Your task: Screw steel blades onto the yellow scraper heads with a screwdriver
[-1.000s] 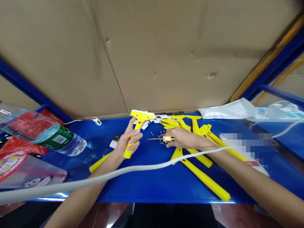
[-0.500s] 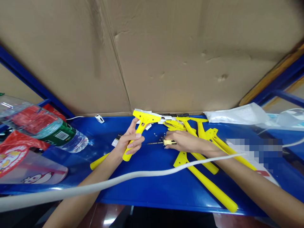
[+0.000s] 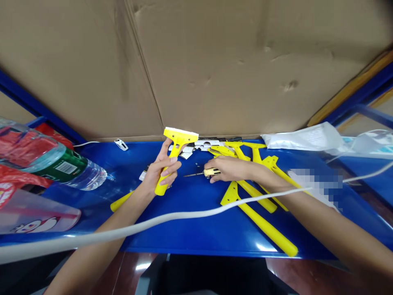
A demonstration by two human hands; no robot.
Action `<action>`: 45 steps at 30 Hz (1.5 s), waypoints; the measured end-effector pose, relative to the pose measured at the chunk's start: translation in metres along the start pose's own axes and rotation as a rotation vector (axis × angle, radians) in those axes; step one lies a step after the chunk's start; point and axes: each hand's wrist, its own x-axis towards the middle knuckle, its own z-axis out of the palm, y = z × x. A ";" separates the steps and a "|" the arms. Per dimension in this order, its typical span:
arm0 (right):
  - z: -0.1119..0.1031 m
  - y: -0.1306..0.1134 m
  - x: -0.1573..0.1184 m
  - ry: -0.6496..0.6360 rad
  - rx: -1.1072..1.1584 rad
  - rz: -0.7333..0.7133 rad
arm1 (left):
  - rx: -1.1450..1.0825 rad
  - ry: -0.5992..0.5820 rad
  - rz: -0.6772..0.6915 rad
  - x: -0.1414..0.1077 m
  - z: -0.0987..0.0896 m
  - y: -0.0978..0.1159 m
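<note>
My left hand (image 3: 162, 170) is wrapped round the handle of a yellow scraper (image 3: 176, 151), whose wide head points up and away with a pale strip along its edge. In my right hand (image 3: 225, 169) is a screwdriver (image 3: 208, 172) with a pale yellow and black handle, its thin shaft pointing left toward the scraper but apart from it. Tiny metal pieces (image 3: 197, 165) lie on the blue table just beyond the shaft. Another yellow scraper (image 3: 260, 221) rests below my right hand, and several more yellow handles (image 3: 256, 153) lie behind and beside my right forearm.
A water bottle (image 3: 66, 166) and a clear cup (image 3: 46, 213) stand tilted in view on the left. White packets (image 3: 211, 144) lie at the back, by the cardboard wall (image 3: 215, 73). A plastic bag (image 3: 301, 137) is at the back right. A white cable (image 3: 184, 215) crosses in front of both forearms.
The whole view has shifted slightly, so most things appear a little higher and to the left. Both hands keep their holds on the scraper and the screwdriver.
</note>
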 end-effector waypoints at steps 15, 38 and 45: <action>-0.003 0.000 0.017 -0.017 -0.011 -0.041 | -0.091 0.189 0.046 0.006 -0.004 0.004; -0.046 -0.027 -0.012 0.571 0.466 -0.097 | -0.172 0.142 -0.208 -0.004 0.015 -0.035; -0.041 -0.016 -0.007 0.453 0.499 -0.062 | -0.149 0.143 -0.184 -0.005 0.020 -0.032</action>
